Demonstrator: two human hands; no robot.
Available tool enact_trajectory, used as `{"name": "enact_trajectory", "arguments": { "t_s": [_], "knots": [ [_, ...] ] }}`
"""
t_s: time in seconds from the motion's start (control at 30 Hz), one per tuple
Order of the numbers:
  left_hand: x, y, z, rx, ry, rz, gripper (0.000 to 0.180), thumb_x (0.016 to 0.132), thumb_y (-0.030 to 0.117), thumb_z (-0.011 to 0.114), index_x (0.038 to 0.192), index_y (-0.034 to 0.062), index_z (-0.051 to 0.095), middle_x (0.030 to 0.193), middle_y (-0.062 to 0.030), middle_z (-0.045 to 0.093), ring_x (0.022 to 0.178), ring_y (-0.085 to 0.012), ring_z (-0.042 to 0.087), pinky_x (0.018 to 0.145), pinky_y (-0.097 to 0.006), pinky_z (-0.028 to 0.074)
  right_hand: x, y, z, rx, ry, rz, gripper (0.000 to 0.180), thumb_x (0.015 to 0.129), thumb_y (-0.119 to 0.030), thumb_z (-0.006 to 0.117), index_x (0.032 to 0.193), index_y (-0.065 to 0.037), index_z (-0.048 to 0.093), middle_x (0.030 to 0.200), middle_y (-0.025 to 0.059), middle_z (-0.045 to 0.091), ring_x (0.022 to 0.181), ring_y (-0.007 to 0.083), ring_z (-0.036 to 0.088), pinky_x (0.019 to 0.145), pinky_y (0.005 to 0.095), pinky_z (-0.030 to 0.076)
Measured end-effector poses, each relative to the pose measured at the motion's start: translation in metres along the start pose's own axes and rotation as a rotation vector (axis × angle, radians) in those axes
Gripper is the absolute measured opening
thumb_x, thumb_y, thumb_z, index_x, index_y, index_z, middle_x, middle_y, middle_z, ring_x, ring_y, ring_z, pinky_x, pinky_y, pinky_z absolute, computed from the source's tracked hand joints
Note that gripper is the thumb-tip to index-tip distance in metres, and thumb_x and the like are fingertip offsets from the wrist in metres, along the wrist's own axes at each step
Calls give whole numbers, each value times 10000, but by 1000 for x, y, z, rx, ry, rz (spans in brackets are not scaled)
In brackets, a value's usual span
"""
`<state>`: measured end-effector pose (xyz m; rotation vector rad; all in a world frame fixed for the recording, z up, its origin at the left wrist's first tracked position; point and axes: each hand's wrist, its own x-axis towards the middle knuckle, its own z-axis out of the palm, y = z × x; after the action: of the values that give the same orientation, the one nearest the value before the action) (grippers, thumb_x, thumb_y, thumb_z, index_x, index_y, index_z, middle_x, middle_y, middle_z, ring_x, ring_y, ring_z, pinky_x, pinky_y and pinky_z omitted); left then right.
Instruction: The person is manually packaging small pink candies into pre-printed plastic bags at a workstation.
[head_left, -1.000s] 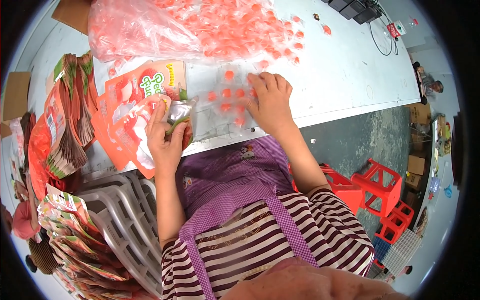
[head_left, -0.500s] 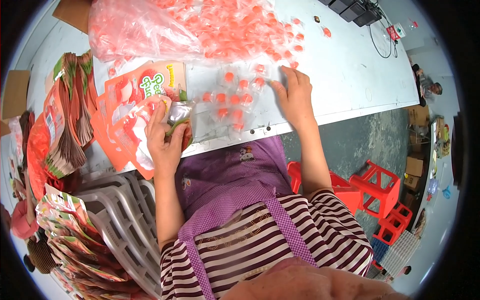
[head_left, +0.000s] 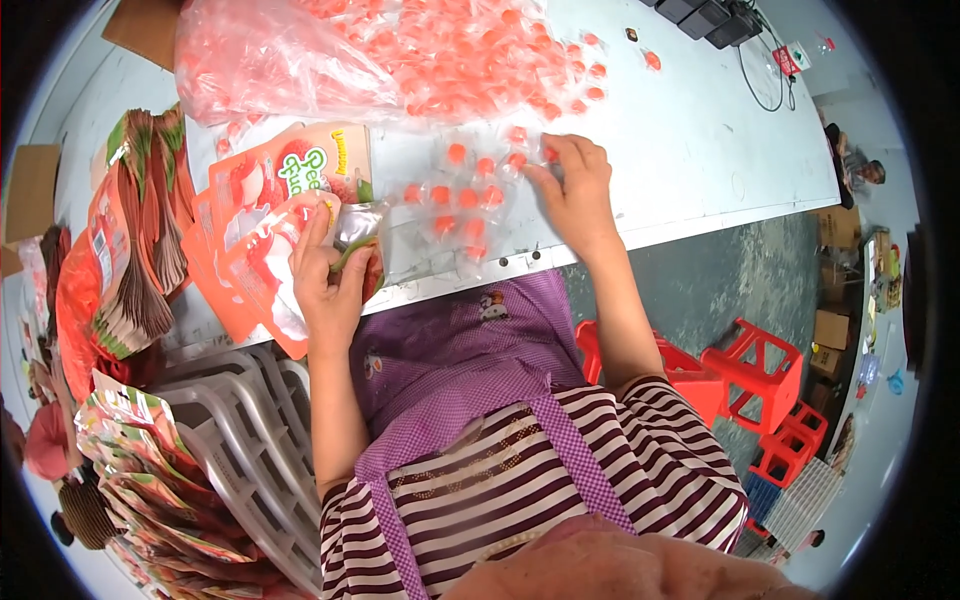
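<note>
My left hand (head_left: 328,275) is closed on a peach-coloured pouch (head_left: 360,223), its mouth gaping and silver lining showing at the table's front edge. Under and beside that hand, more flat pouches (head_left: 235,205) lie fanned out. My right hand (head_left: 578,195) is at the table's middle, thumb and index finger apart. A wrapped orange-pink candy (head_left: 550,154) lies at its index fingertip, apparently touched by it. Between my hands, several clear-wrapped candies (head_left: 468,198) are spread in a loose group.
A large clear bag (head_left: 290,65) and a heap of wrapped candies (head_left: 470,60) cover the far side. Bundled pouches (head_left: 150,220) stand at the left, above grey plastic crates (head_left: 235,410) with more pouches. Red stools (head_left: 755,370) are on the floor at right. Black devices (head_left: 710,20) sit far right.
My right hand has moved slightly left and its fingers have come in toward the candy group, with a candy now at the fingertips. My left hand and its pouch stay put.
</note>
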<state>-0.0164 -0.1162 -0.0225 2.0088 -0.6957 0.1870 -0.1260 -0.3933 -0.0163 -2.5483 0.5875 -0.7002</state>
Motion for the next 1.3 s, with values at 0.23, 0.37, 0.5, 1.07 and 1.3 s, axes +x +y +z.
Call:
{"name": "enact_trajectory", "arguments": {
  "t_s": [0.23,0.37,0.5,1.07,1.3],
  "knots": [
    [1,0,-1,19,-1,-3,286,701,56,732,654,30,452,1276,-237,495,1210,-336,460,977,-386,320,10,-17,6,-91,-112,-99,447,773,-264,655,1179,-103,558,1184,97,489,1074,274,419,913,381,292],
    [1,0,-2,26,-8,1,286,702,61,732,650,28,452,1266,-245,500,1210,-336,460,988,-387,310,3,-25,7,-72,-209,-87,439,764,-228,646,1174,-100,555,1189,94,486,1084,271,413,928,380,282],
    [1,1,-2,10,-18,-7,278,702,60,730,651,25,459,1265,-246,501,1212,-337,458,990,-384,310,-4,-35,19,6,-135,-172,413,753,-194,637,1151,-106,567,1172,106,500,1084,279,416,926,397,293],
    [1,1,-1,-5,3,-28,272,702,65,727,637,39,464,1273,-237,498,1223,-328,453,996,-392,300,36,27,-3,-203,-21,-117,298,789,-269,664,1012,-74,632,1115,162,539,1051,331,479,897,414,376],
    [-1,-1,0,-6,4,-48,275,705,70,726,638,39,462,1280,-235,493,1226,-328,449,995,-392,299,19,12,-23,-138,-182,-52,244,781,-228,671,966,-72,643,1092,133,551,1019,309,493,891,402,385]
  ]
}}
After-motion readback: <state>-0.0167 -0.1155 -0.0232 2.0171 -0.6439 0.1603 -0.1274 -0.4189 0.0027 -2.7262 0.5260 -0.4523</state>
